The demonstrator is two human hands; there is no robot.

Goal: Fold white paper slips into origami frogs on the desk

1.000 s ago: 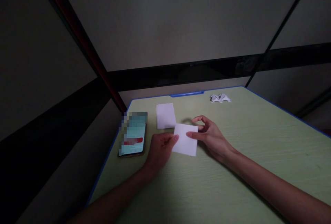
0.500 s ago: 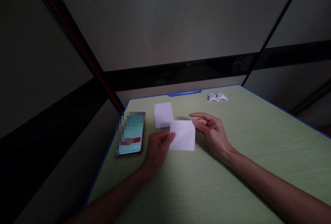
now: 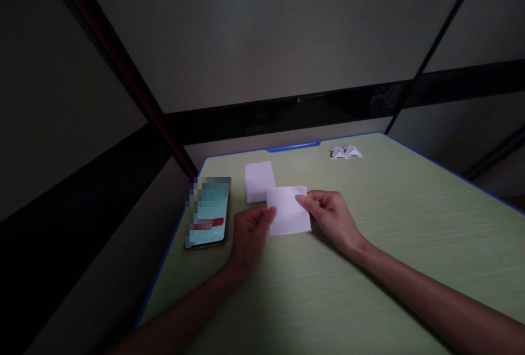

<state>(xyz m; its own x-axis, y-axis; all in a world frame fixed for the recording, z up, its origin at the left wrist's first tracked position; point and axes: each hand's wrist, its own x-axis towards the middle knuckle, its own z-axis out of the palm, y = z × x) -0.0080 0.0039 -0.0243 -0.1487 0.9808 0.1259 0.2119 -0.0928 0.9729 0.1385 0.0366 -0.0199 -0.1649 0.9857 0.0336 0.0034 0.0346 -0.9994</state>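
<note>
A white square sheet of paper (image 3: 287, 210) is held just above the green table (image 3: 369, 267) between both hands. My left hand (image 3: 251, 233) pinches its left edge with thumb and fingers closed. My right hand (image 3: 331, 217) grips its right edge, thumb on top of the sheet. Right behind the sheet lies a stack of white paper squares (image 3: 259, 181).
A phone (image 3: 208, 211) with a lit screen lies near the table's left edge. Small folded white paper figures (image 3: 345, 151) sit at the far edge. The table has a blue rim (image 3: 293, 147). Dark wall and beams rise behind.
My right hand has closed on the sheet's right edge after hovering with loose fingers. The sheet has shifted slightly left and turned flatter and squarer to me.
</note>
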